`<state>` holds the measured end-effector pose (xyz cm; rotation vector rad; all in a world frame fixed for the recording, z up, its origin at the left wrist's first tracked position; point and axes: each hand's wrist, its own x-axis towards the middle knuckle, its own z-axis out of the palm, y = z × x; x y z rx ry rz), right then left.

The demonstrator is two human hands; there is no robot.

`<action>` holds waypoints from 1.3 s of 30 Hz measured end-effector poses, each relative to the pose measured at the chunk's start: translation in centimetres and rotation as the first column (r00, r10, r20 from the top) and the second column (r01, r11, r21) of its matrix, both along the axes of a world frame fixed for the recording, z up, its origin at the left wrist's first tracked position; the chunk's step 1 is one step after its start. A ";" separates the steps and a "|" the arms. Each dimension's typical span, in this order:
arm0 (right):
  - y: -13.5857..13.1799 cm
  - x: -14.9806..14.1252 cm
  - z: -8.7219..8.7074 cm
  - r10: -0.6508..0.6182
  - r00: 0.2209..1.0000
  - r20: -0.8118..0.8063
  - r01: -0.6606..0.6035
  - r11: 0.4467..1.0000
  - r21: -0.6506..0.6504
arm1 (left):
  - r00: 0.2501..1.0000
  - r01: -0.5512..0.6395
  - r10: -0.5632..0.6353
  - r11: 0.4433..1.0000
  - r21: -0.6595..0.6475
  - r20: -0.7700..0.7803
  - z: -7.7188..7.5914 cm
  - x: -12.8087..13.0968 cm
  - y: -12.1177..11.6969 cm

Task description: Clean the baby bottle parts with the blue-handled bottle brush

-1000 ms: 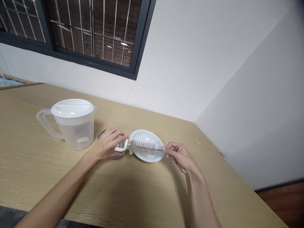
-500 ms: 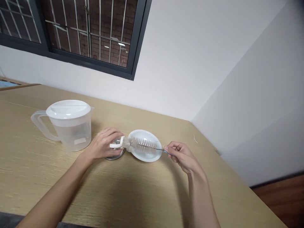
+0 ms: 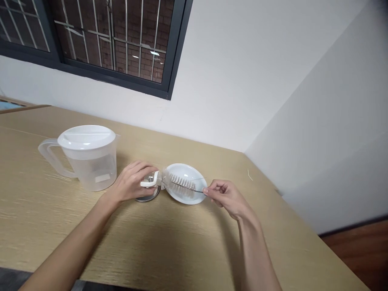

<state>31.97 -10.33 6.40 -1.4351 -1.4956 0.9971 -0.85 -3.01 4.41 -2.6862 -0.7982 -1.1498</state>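
My left hand point(image 3: 133, 182) is closed around a small clear bottle with a white handle point(image 3: 149, 184), which lies sideways with its mouth to the right. Fingers cover most of its body. My right hand point(image 3: 226, 196) pinches the thin wire stem of a bottle brush point(image 3: 183, 185) with pale bristles. The brush's left end is at the bottle mouth; how far it reaches inside I cannot tell. Most of the bristles are outside, above a white bowl point(image 3: 200, 198). Partly hidden under the left hand and bottle is a round, metal-rimmed object point(image 3: 149, 197) on the table.
A translucent lidded pitcher point(image 3: 93, 165) stands to the left, its handle pointing left. On the wooden table point(image 3: 169, 250), a short pale strand point(image 3: 249, 175) lies at the right. A white wall and a barred window point(image 3: 115, 40) are behind the table.
My right hand has moved a little left, bringing the brush closer to the bottle. The bristles look tilted more downward to the right. My left hand keeps its hold on the bottle.
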 end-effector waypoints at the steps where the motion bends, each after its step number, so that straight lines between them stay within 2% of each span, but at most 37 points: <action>1: 0.0 0.1 0.0 0.009 1.000 0.004 -0.009 1.000 0.002 | 1.000 0.008 -0.008 1.000 0.001 0.000 0.0 0.0 0.0; 10: 0.0 0.1 -0.2 0.021 0.990 0.137 -0.037 0.992 0.117 | 0.997 0.037 -0.044 0.994 -0.101 -0.068 -0.1 -0.3 0.2; 21: 0.3 -0.4 -0.9 -0.020 0.990 0.139 -0.019 0.962 0.271 | 0.997 0.021 -0.036 0.977 -0.211 -0.069 -0.4 -0.5 0.6; 28: -0.2 0.0 -0.9 -0.042 0.983 0.180 -0.031 0.923 0.384 | 0.998 0.041 -0.053 0.949 -0.314 -0.028 0.1 -0.5 0.2; 33: 0.0 -0.7 -1.2 -0.011 0.977 0.213 -0.073 0.921 0.382 | 0.997 0.013 -0.039 0.934 -0.356 -0.066 -0.1 0.0 0.1; 36: 0.4 -2.2 -1.5 0.034 0.976 0.213 -0.107 0.934 0.342 | 0.996 0.039 -0.066 0.938 -0.345 -0.067 -0.1 0.6 -0.3; 39: 0.7 -3.1 -1.7 0.026 0.981 0.192 -0.083 0.952 0.296 | 0.996 0.050 -0.070 0.948 -0.313 -0.053 0.0 1.1 -0.6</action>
